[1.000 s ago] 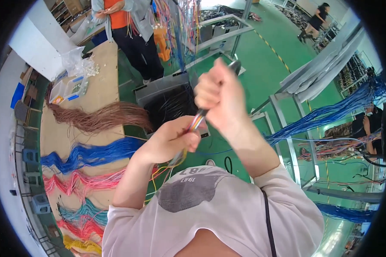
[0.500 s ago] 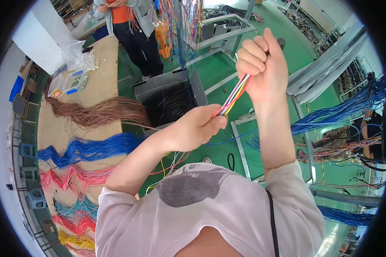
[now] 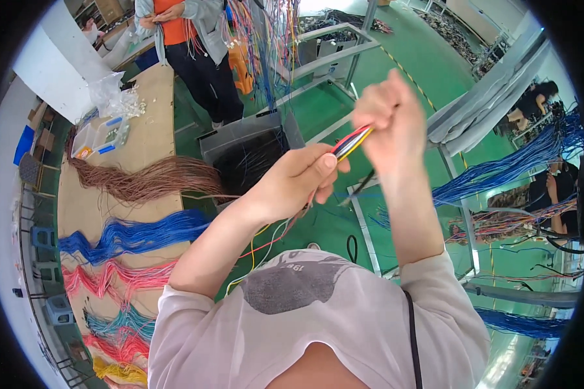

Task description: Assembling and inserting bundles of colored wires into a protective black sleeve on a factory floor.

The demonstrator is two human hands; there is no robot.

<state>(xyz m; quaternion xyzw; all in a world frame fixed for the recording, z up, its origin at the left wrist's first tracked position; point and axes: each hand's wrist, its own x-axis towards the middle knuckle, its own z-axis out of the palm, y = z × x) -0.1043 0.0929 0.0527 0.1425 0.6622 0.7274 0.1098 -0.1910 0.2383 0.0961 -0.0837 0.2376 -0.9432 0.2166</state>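
A small bundle of wires [image 3: 352, 142], with red, blue, white, black and yellow strands, stretches between my two hands. My left hand [image 3: 300, 176] is closed around its lower part, thumb pressed on top. My right hand [image 3: 390, 120], a little smeared by motion, is closed at the upper end of the bundle, farther out and to the right. Loose wire ends [image 3: 276, 235] in white, yellow and red trail below my left hand. Just below my right hand shows a blurred dark strip [image 3: 363, 187]; what it is I cannot tell.
On the left, a wooden table [image 3: 156, 107] bears brown wires [image 3: 146, 176], blue wires [image 3: 133, 235], pink wires and a divided plastic box [image 3: 102, 137]. Ahead stand a grey bin [image 3: 240, 133] of black wires and a person [image 3: 204, 58]. Blue wires [image 3: 506, 165] hang at right beside metal frames.
My right hand has come down and nearer to my left hand, and the wire span between them is shorter. The dark strip now shows below my right hand.
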